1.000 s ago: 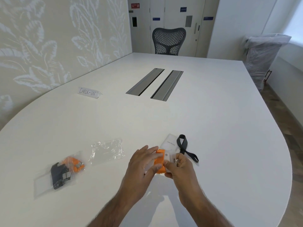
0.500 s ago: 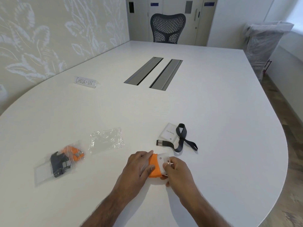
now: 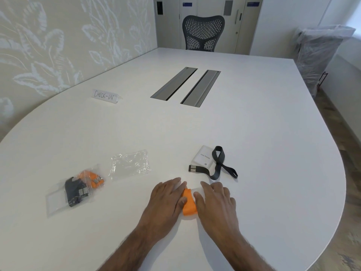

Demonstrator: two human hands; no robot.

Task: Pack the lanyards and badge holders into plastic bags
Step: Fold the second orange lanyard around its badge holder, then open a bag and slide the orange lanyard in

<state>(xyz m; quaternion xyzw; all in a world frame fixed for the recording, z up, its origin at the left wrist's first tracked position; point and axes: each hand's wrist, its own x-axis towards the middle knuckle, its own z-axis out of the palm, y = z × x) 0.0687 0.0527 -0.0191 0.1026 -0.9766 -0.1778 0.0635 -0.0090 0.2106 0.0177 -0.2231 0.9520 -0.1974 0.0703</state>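
A folded orange lanyard (image 3: pixel 189 204) lies on the white table (image 3: pixel 254 133) between my hands, with a badge holder partly hidden under my fingers. My left hand (image 3: pixel 168 198) lies flat on its left side and my right hand (image 3: pixel 216 200) lies flat on its right side, both pressing it down. Beyond them a black lanyard (image 3: pixel 219 165) rests across a white badge holder (image 3: pixel 203 160). An empty clear plastic bag (image 3: pixel 130 165) lies to the left. Further left, a filled bag (image 3: pixel 76 189) holds black and orange lanyards.
A folded "CHECK-IN" paper sign (image 3: pixel 104 95) stands at the left rear. Two grey cable slots (image 3: pixel 185 86) run down the table's middle. A black mesh chair (image 3: pixel 203 32) stands at the far end. A plastic-wrapped bin (image 3: pixel 320 53) stands right of the table.
My hands brought the orange lanyard and its badge holder toward me, off the black lanyard's holder, and now press it flat on the table with fingers spread.
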